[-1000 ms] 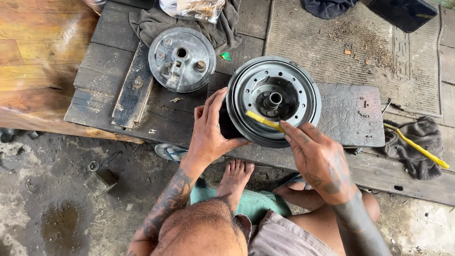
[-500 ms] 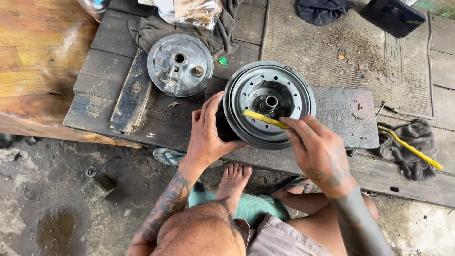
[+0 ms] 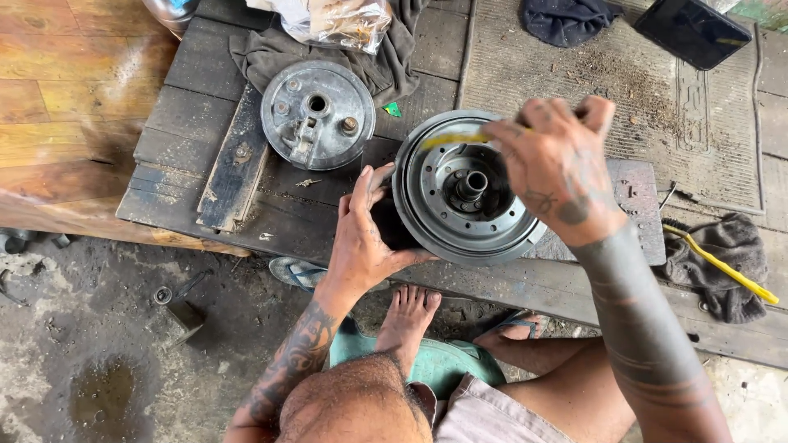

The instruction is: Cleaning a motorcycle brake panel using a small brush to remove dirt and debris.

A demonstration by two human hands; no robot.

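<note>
Steadying a round grey metal wheel hub (image 3: pixel 464 193) with a gripping left hand (image 3: pixel 365 238), a person's right hand (image 3: pixel 550 168) clasps a yellow tool (image 3: pixel 451 139) at its rim. Work appears midway; the grey metal brake plate (image 3: pixel 318 115) lies apart, unfitted.

Grey wheel hub (image 3: pixel 460 197), tilted on planks (image 3: pixel 197 139)
</note>
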